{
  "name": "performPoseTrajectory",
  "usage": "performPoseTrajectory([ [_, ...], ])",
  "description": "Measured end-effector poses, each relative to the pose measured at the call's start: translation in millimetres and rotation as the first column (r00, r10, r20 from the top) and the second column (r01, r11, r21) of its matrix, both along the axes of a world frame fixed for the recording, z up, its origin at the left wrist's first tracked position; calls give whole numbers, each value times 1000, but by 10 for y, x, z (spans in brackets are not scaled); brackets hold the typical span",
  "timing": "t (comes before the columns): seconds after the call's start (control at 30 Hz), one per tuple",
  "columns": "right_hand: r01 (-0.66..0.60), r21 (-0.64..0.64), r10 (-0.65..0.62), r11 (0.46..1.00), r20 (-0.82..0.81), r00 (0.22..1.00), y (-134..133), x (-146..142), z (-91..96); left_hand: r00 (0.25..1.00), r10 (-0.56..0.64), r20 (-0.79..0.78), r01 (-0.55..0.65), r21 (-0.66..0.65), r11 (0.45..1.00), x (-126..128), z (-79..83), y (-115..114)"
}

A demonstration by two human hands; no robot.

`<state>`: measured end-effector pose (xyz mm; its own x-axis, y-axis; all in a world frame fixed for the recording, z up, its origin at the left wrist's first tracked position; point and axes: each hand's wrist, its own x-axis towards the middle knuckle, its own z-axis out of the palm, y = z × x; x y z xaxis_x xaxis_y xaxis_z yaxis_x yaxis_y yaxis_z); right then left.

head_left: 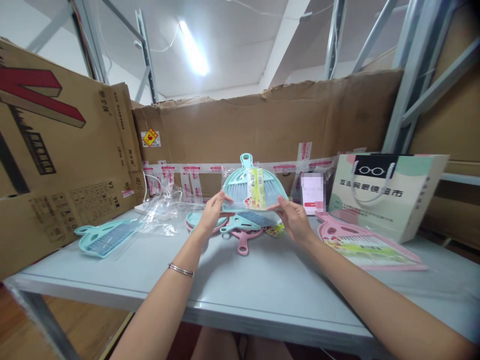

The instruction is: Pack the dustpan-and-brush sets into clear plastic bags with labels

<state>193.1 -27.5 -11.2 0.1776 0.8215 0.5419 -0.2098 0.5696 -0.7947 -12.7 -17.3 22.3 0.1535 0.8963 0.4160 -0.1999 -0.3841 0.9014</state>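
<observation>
Between both hands I hold up a mint-green dustpan and brush set [237, 187] in a clear bag, its handle pointing up and a green label on its front. My left hand [213, 210] grips the lower left corner, while my right hand [294, 218] pinches the lower right corner. Below it on the table lie a mint brush [252, 219], a pink dustpan [243, 241] with its handle toward me, and other mint and pink dustpan parts [191, 220], partly covered by my left hand and the held set.
Left on the table [240, 280] are another mint brush and dustpan [108, 237] and crumpled clear plastic [165, 210]. At right lie a pink bagged set [367, 245], an upright phone [313, 192] and a paper bag [386, 195]. Cardboard [232, 125] walls the back; a large box [63, 140] stands left.
</observation>
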Motion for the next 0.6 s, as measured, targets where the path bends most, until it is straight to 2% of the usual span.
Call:
performPoseTrajectory([
  [0.1, 57, 22, -58, 998, 44, 997, -26, 9, 14, 1000, 11, 2, -11, 3, 1000, -2, -7, 10],
  [0.17, 64, 23, -65, 998, 79, 995, -52, 7, 21, 998, 28, 58, -25, -50, 998, -8, -14, 23],
  [0.3, -10, -88, 31, 996, 240, 970, -101, -18, 32, 987, 88, 133, -57, -220, 974, -11, -65, 104],
  [0.37, -8, -121, 48, 993, 337, 940, -100, -31, 31, 981, 120, 151, -79, -252, 965, -9, -103, 156],
  [0.47, 76, -46, -48, 996, 434, 900, -42, -30, 4, 958, 204, 201, -143, -280, 949, -9, -137, 202],
  [0.6, 171, 53, -175, 984, 475, 863, 66, -9, -73, 935, 289, 207, -217, -311, 925, -15, -141, 204],
])
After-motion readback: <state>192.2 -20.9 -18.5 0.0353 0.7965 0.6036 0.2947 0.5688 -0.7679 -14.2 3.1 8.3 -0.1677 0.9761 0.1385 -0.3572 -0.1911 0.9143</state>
